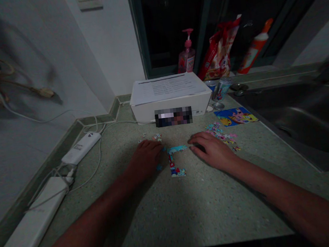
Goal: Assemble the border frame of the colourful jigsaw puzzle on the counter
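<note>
Bare left hand (146, 160) and right hand (213, 149) rest flat, fingers slightly spread, just either side of an L-shaped strip of joined multicoloured cardboard jigsaw pieces (172, 163) on a speckled green countertop (193, 215).

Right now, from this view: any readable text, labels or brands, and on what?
No text is readable.
Printed sheet on the white box: lines of print, too small to read.
Patch on the box front: pixelated, unreadable.
White power brick: small print, too blurred.
Pink pump bottle, drink can, orange-capped bottle: labels too blurred.
</note>
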`<state>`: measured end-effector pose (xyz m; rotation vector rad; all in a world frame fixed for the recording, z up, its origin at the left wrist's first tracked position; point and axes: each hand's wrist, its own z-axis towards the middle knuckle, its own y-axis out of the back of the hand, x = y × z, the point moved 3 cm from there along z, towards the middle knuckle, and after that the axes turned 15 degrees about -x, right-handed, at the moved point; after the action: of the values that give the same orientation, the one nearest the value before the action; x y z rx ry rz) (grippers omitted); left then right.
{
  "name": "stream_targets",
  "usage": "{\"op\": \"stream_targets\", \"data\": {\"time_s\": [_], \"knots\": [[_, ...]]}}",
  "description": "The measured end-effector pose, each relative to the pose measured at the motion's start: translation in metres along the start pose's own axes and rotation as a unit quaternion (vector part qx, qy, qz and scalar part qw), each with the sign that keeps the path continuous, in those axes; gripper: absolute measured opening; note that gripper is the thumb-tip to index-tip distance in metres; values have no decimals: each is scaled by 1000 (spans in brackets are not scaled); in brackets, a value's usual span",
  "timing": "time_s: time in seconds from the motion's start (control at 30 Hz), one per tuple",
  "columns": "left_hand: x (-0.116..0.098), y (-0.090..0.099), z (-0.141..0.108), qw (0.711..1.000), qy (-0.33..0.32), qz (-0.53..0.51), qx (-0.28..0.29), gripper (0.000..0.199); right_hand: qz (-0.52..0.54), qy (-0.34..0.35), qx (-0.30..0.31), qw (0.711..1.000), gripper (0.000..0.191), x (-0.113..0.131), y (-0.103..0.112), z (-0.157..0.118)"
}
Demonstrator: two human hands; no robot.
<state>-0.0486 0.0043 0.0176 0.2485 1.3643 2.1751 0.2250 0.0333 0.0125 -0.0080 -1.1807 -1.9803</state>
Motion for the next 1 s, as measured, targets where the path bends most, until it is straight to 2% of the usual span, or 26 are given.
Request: {"op": "stream_targets", "data": {"time_s": [0.4,0.53,0.63,1.0], "knots": [[2,8,3,998,28,48,3,20,2,-5,4,1000,18,1,0,1],[3,4,1,999,28,22,-17,25,2,-5,5,1000,18,1,0,1],[2,0,0,1000,14,9,-13,30,1,-5,6,1000,18,2,0,1],[3,4,1,998,50,26,-2,22,6,-2,-2,1000,21,4,1,3]]}}
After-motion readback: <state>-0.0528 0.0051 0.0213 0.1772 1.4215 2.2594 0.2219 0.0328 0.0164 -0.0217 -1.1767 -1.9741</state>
